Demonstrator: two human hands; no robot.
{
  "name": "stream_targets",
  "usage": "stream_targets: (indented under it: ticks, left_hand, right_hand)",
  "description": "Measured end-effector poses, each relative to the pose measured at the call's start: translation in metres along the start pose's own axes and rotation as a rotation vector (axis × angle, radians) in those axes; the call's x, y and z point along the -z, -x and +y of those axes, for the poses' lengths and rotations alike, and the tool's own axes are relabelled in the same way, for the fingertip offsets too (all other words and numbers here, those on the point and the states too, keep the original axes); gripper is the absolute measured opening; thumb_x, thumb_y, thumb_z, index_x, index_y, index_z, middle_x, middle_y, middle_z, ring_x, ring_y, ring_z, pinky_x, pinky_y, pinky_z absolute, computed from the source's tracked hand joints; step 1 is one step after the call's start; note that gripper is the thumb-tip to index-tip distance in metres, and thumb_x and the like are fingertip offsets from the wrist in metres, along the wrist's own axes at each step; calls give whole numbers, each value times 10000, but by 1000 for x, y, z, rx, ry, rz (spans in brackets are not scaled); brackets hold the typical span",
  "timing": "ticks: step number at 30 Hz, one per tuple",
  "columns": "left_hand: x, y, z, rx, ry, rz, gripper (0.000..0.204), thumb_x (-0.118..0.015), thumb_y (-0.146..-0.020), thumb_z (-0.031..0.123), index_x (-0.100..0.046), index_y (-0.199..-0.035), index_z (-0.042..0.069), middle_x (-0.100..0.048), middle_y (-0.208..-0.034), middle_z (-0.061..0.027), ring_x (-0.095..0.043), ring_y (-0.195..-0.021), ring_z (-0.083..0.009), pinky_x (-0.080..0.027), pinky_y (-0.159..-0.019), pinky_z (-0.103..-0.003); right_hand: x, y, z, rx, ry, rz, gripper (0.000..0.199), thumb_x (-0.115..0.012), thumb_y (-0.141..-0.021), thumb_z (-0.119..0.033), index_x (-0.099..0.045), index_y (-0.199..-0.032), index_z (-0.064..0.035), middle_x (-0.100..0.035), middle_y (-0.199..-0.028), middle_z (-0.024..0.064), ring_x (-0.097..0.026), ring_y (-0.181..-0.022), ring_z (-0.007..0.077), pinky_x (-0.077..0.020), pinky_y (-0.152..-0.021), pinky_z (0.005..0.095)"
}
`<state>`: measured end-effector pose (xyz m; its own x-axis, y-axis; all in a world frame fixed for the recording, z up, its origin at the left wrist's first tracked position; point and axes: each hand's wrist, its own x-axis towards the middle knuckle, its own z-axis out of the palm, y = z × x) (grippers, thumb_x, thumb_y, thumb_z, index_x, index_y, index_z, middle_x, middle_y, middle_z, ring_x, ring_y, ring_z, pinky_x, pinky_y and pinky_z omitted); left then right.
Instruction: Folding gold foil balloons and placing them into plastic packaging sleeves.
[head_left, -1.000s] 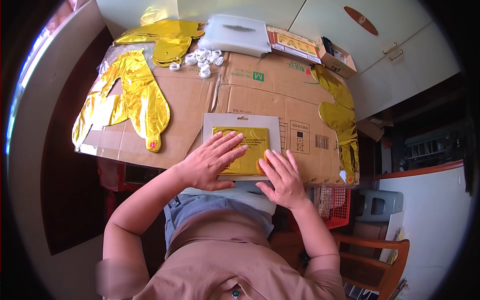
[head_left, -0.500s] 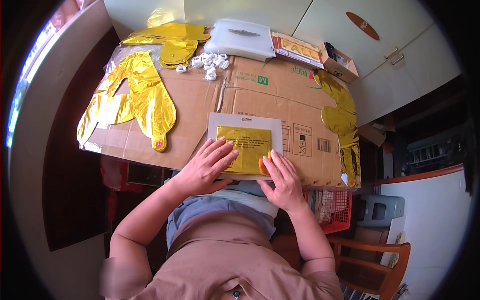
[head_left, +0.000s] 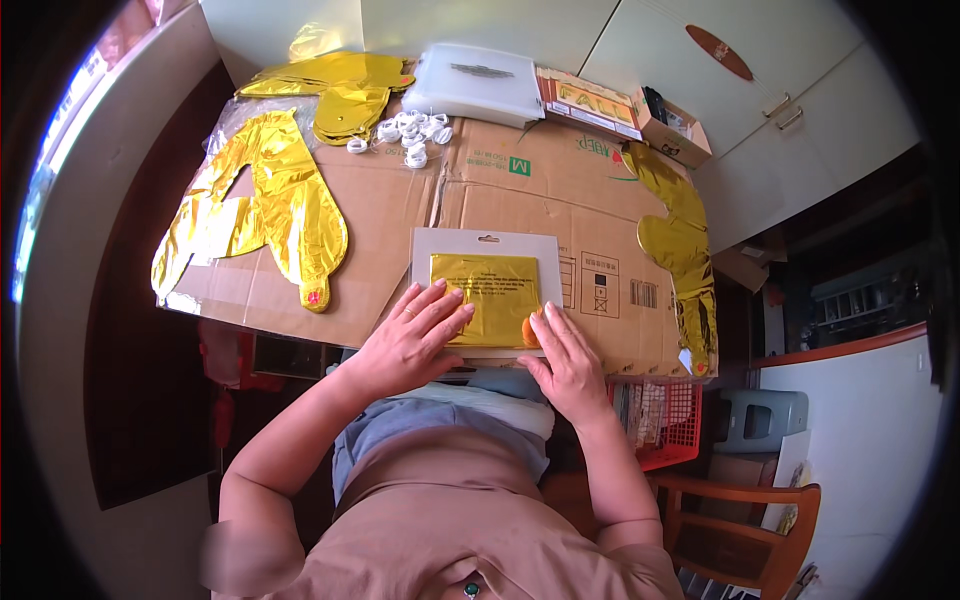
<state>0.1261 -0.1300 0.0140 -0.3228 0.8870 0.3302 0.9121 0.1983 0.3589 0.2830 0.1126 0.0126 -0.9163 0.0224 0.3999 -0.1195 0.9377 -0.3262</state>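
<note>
Both the left hand and the right hand lie flat and open on the folded gold foil packet at the desk's near edge, seemingly still sealed, while unfolded gold balloons lie far left.

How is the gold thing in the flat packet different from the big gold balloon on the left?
The folded gold foil in the clear flat packet is a small, neat rectangle; the flat gold foil balloon lies unpacked, far bigger and spread out. Both hands press the packet; nothing touches the balloon. Both are shiny gold and lie on the cardboard.
</note>
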Motion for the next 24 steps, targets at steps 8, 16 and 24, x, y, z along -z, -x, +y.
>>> stream_targets:
  ticks: [8,16,24]
  left_hand:
    - [6,-38,2,-2,-20,-43,678,-615,-941,449,-447,-1480,73,-402,-1543,-183,-297,-1479,-387,-206,-1204,-574]
    - [-24,-57,-8,71,-156,-81,754,-483,-982,545,-349,-1543,59,-318,-1608,-183,-241,-1511,-378,-135,-1220,-562]
    - [-20,-60,-9,33,-169,-107,812,-478,-937,644,-354,-1556,133,-303,-1607,-209,-240,-1499,-417,-145,-1208,-578]
  right_hand:
    - [-1,-9,6,83,125,33,401,-785,-820,-217,-704,-1189,-85,-623,-1298,223,-588,-1232,367,-494,-1034,445]
    - [-9,-6,9,71,117,45,365,-760,-855,-256,-708,-1173,-84,-635,-1280,212,-592,-1227,362,-492,-1040,448]
    - [2,-6,9,54,146,56,373,-770,-858,-257,-712,-1176,-71,-657,-1264,195,-610,-1218,353,-497,-1029,445]
